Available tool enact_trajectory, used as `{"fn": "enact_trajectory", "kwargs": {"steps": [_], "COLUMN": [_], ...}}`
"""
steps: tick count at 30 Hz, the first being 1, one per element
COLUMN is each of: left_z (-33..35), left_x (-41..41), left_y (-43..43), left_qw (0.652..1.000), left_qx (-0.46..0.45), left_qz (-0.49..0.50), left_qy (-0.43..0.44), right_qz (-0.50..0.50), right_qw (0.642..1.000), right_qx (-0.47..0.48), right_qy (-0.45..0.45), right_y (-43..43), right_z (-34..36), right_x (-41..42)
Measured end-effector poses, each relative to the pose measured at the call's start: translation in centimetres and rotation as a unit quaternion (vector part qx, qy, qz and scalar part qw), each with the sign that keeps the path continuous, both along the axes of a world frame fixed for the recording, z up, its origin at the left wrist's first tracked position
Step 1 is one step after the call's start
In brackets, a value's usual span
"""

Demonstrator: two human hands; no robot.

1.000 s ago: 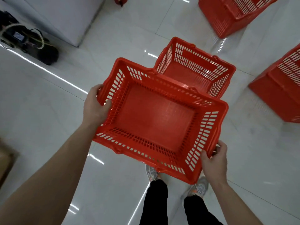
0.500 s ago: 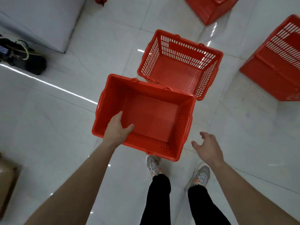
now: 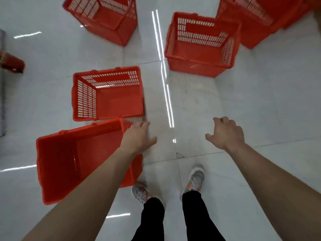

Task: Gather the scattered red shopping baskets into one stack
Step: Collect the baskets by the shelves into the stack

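Observation:
Several red plastic shopping baskets stand apart on the glossy white floor. The nearest basket (image 3: 59, 162) sits at the lower left, partly hidden by my left forearm. Just beyond it stands a second basket (image 3: 107, 96). A third basket (image 3: 199, 47) is further ahead on the right, a fourth (image 3: 104, 16) at the top left, and a fifth (image 3: 257, 20) at the top right. My left hand (image 3: 139, 138) hovers over the near basket's right rim, fingers relaxed, holding nothing. My right hand (image 3: 225, 133) hangs over bare floor, fingers loosely curled, empty.
My feet in grey trainers (image 3: 194, 180) stand on the tiles below the hands. A red object (image 3: 12, 61) lies at the left edge beside a grey fixture. Bright light streaks reflect on the floor between the baskets.
The basket I carried with both hands now rests on the floor at my left. Both hands have let go. My view has swung right, bringing more baskets into sight.

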State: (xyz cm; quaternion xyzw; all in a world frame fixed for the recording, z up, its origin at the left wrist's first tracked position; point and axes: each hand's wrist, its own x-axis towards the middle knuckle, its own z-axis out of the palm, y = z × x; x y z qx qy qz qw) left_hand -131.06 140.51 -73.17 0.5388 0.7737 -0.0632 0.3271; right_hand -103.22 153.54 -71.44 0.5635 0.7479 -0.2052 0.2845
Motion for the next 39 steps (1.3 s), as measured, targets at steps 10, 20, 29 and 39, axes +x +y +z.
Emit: {"fn": "enact_trajectory", "kwargs": {"steps": [10, 20, 29, 39], "left_z": [7.7, 11.6, 10.9, 13.9], "left_x": [13.2, 19.5, 19.0, 19.2], "left_y": [17.7, 29.5, 42.5, 61.3], "left_qw": [0.996, 0.997, 0.997, 0.998], "left_qx": [0.003, 0.036, 0.072, 0.033], "left_qz": [-0.083, -0.058, 0.005, 0.022], "left_qy": [0.027, 0.018, -0.026, -0.054], "right_qz": [-0.127, -0.164, -0.221, -0.278], "right_qw": [0.991, 0.983, 0.975, 0.957], "right_qx": [0.040, 0.069, 0.025, 0.015], "right_qy": [0.000, 0.038, 0.025, 0.083], "right_y": [11.2, 20.9, 33.9, 52.9], "right_z": [8.1, 12.8, 11.0, 14.3], "right_x": [17.9, 23.2, 23.4, 23.0]}}
